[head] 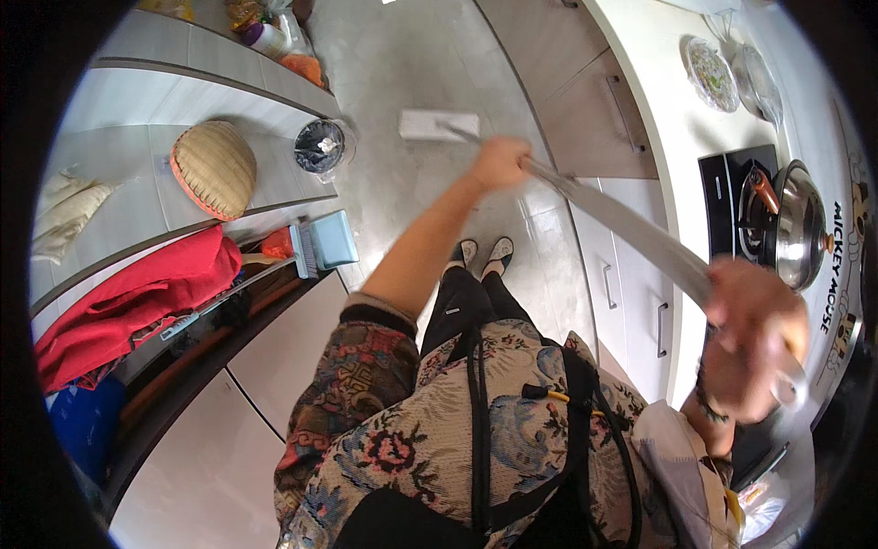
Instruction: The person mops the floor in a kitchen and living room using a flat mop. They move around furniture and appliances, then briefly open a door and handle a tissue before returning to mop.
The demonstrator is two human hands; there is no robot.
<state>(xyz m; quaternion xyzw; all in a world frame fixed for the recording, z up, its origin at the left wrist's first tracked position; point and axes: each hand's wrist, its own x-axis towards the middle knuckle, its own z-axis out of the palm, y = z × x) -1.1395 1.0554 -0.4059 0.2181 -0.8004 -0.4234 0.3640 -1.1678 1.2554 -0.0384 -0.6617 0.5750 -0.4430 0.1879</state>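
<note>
A flat mop with a white rectangular head [420,125] lies against the grey tiled floor [384,75] ahead of my feet. Its long grey handle [631,219] slants up to the right. My left hand [503,163] is wrapped around the lower part of this handle, not far above the head. Higher up, my right hand [751,336] grips the handle close to its top end, which sticks out past the fingers. Motion blurs the right hand and the handle.
On the right, a counter [675,130] carries a wok [799,226] on a cooktop and a covered plate [712,74]. A lined waste bin [319,147] stands at left. Below it are a blue dustpan [334,239] and a broom [302,251]. A woven basket [216,168] sits on a ledge.
</note>
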